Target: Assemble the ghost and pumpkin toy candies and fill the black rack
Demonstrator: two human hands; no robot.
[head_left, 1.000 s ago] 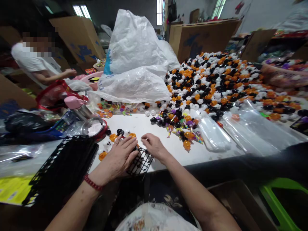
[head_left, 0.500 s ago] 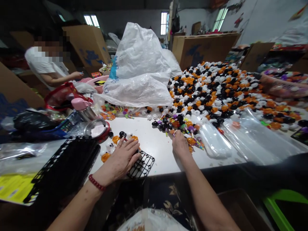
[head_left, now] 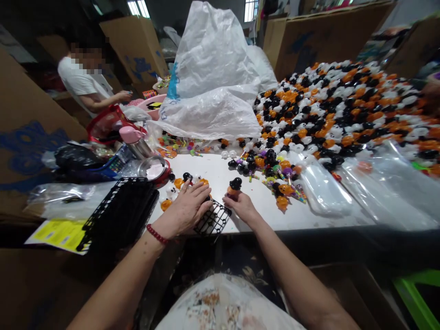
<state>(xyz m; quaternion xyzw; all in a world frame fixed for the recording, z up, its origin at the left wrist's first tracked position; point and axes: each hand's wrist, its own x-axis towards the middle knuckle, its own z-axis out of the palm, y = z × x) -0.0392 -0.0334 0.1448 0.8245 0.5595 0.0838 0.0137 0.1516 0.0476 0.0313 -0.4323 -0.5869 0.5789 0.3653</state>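
A small toy with a black top and an orange part (head_left: 235,184) is pinched upright in my right hand (head_left: 242,207), just off the right edge of a black plastic grid (head_left: 215,219). My left hand (head_left: 187,204) lies palm down with fingers stretched over the grid's left end and the toys in it. Around those fingers show orange pumpkin heads (head_left: 166,204), a white skull-like head (head_left: 171,191) and a black piece (head_left: 187,177). What lies beneath the palm is hidden. Right of my right hand is a loose cluster of mixed small toys (head_left: 282,189).
A large heap of orange, black and white toy heads (head_left: 330,114) covers the back right. Clear plastic bags (head_left: 325,190) lie at the right. Stacked black grids (head_left: 120,215) and a pink-lidded flask (head_left: 137,144) are at left. Behind stands a white sack (head_left: 213,59); a person (head_left: 84,87) works beyond.
My right hand has come left from the toy cluster to the grid, now holding a black-topped orange toy. My left hand stays over the grid. The whole view has shifted.
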